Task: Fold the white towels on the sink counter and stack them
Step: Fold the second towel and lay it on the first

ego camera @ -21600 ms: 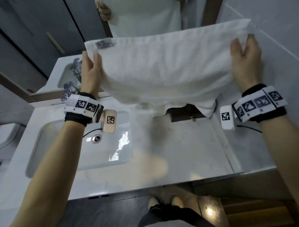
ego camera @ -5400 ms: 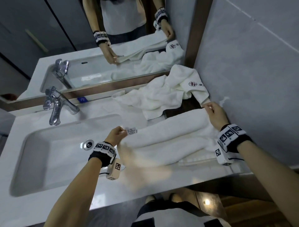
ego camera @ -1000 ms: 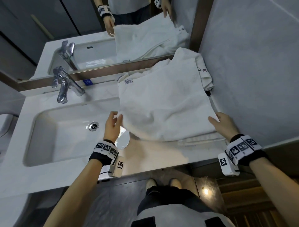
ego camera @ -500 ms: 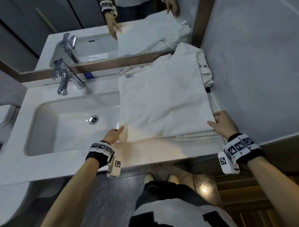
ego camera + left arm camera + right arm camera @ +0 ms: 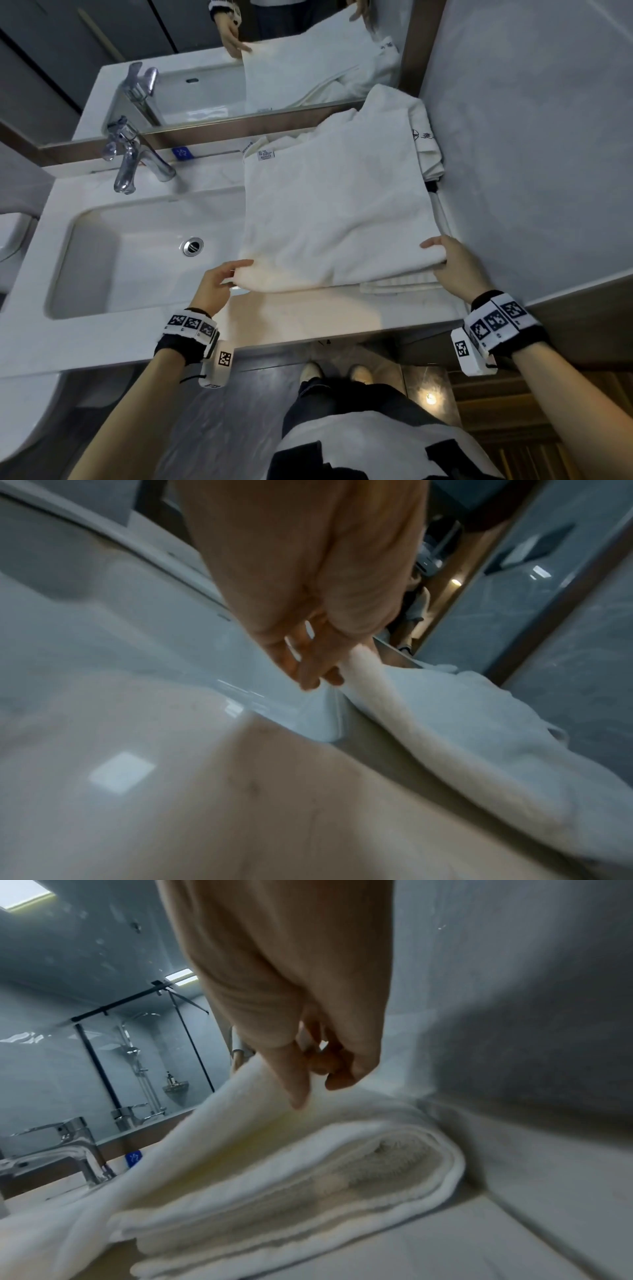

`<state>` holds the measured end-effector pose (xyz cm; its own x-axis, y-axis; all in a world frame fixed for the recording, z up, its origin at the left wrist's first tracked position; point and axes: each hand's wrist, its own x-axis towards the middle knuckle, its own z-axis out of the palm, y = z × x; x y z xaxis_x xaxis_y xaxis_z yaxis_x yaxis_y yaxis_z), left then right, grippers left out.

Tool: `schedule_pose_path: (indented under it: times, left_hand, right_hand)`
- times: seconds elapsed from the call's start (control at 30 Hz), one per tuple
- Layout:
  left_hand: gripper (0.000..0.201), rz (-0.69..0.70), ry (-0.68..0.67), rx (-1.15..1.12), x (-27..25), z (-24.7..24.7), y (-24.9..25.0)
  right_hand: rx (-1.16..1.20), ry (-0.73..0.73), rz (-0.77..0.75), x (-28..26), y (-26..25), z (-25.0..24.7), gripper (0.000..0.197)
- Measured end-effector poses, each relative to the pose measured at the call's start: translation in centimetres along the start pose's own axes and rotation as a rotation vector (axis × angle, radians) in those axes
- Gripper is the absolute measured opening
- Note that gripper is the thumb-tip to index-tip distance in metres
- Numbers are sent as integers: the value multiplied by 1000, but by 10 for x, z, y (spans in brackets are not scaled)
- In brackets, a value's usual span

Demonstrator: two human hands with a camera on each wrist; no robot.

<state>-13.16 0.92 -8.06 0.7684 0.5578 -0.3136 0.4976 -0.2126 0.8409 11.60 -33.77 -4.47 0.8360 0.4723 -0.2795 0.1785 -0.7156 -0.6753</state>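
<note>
While each hand pinches a near corner, the step in hand reads as one fold of the towel laid out flat; stacking is not yet done.

Left hand (image 5: 219, 284): thumb and fingers closed on the towel's near-left corner, at the basin's (image 5: 102, 260) right rim.

Right hand (image 5: 455, 265): thumb on top, fingers curled beneath the near-right corner, close to the wall.

Towel (image 5: 335, 212): white terry, doubled, smooth, care tag at its far-left corner. It spreads over the right end of the surface (image 5: 308, 318), from near the front edge back toward the mirror, left edge overhanging the basin.

Folded towel (image 5: 308, 1177): directly beneath the near edge, its layered ends showing by the right hand.

Loose towel (image 5: 424, 144): crumpled, printed logo, in the far-right corner, partly covered.

Next move, as judged: carry both near corners to the far edge, aligned, then fold down to the lower towel's size.
</note>
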Motion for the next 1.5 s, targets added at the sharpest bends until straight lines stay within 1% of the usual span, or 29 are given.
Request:
schedule_pose_path:
  times: [0.03, 0.1, 0.17, 0.2, 0.27, 0.3, 0.37, 0.47, 0.53, 0.63, 0.73, 0.8, 0.97, 1.03, 1.13, 1.2, 1.3, 1.37, 1.43, 1.5]
  left_hand:
    - [60, 37, 25, 59, 0, 1, 1]
    - [49, 80, 107, 43, 1, 3, 4]
    - [41, 98, 224, 5, 7, 1, 8]
    - [37, 98, 280, 4, 12, -1, 10]
    - [26, 90, 349, -14, 23, -5, 16]
    - [24, 81, 359, -49, 29, -7, 18]
    - [22, 79, 363, -109, 42, -10, 26]
    - [13, 170, 395, -186, 64, -14, 39]
    - [16, 203, 416, -226, 83, -19, 47]
    - [16, 182, 424, -209, 118, -28, 54]
    - [30, 147, 440, -161, 159, -36, 62]
    - [35, 136, 442, -130, 173, -35, 67]
    - [39, 94, 415, -77, 221, -41, 72]
    - [36, 66, 404, -52, 237, -42, 72]
    - [25, 7, 388, -12, 255, -41, 72]
    - [26, -33, 364, 32, 264, -38, 70]
    - [21, -134, 280, 137, 274, -33, 68]
    - [20, -188, 247, 130, 280, -32, 67]
    - [32, -221, 216, 17, 284, -33, 69]
    - [52, -219, 145, -27, 287, -36, 72]
  right_hand:
    - [21, 62, -29, 0, -2, -1, 37]
    - [-10, 165, -61, 3, -7, -3, 24]
    - [-73, 249, -102, 8, -12, -7, 21]
    - [-56, 296, -138, 12, -15, -8, 22]
    - [57, 371, -225, 20, -23, -10, 21]
    - [140, 379, -249, 25, -27, -11, 19]
    - [285, 385, -237, 38, -38, -9, 18]
    - [393, 470, -212, 67, -52, -7, 16]
    - [411, 509, -233, 89, -63, -9, 21]
    - [378, 532, -261, 123, -81, -13, 28]
    - [305, 548, -240, 161, -101, -17, 34]
    - [258, 544, -212, 177, -106, -20, 37]
    - [221, 466, -108, 227, -119, -21, 42]
    - [201, 457, -64, 241, -122, -20, 43]
    - [147, 436, 8, 258, -123, -19, 46]
    - [98, 417, 48, 265, -122, -19, 46]
    - [-36, 435, 33, 270, -120, -18, 39]
    - [-76, 435, 24, 272, -119, -19, 35]
    - [-45, 406, 24, 273, -120, -21, 30]
    - [58, 355, 45, 273, -121, -24, 33]
